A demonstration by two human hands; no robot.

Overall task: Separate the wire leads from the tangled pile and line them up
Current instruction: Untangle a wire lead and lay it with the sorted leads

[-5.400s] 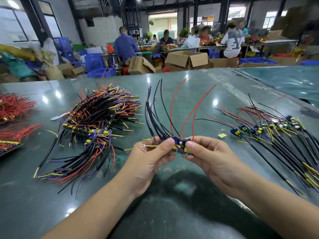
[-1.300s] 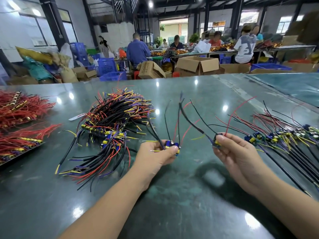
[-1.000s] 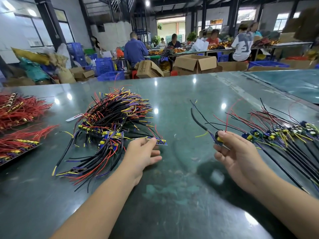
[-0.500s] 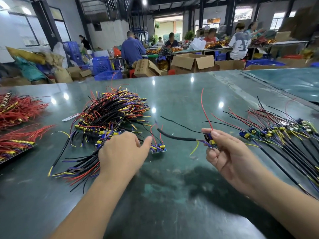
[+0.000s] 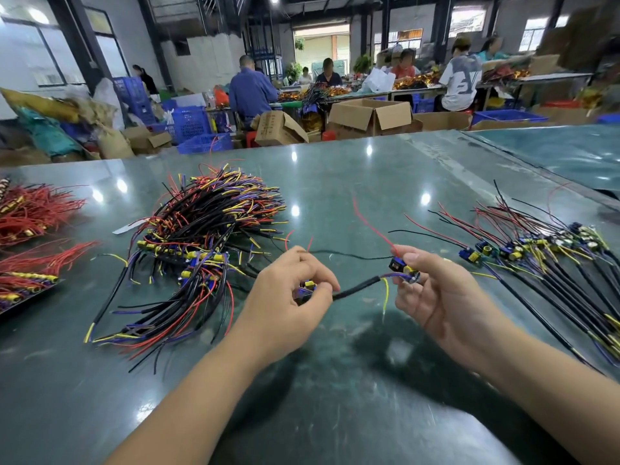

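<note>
Holding one small wired module apiece, the person's two hands hover a little apart over the near middle of the green table [image 5: 335,397]. The left hand [image 5: 288,303] curls its fingers and thumb round a small blue-and-yellow module [image 5: 309,286] just right of the tangled pile [image 5: 194,250]; two short red leads stick up past its knuckles. The right hand [image 5: 436,297] pinches a second module [image 5: 402,267] between thumb and fingers, farther right of the pile. A thick black sleeved lead [image 5: 355,289] runs from this second module toward the left hand, a yellow lead [image 5: 385,295] hangs down from it, and a thin red lead [image 5: 370,224] rises up and away. A thin black lead [image 5: 349,256] stretches between the two hands. The tangled pile itself lies on the table beside the left hand, a heap of black, red, yellow and purple wires with yellow and blue parts among them. Well right of the pile, beyond the right hand, a lined-up row of modules [image 5: 523,250] lies with its black leads trailing toward the near right edge. Left of the pile, bundles of red wires [image 5: 33,213] rest near the table's left edge. Beyond the pile, past the table's far edge, stand open cardboard boxes [image 5: 369,117], blue crates [image 5: 191,124] and seated workers [image 5: 250,90] at other tables.
</note>
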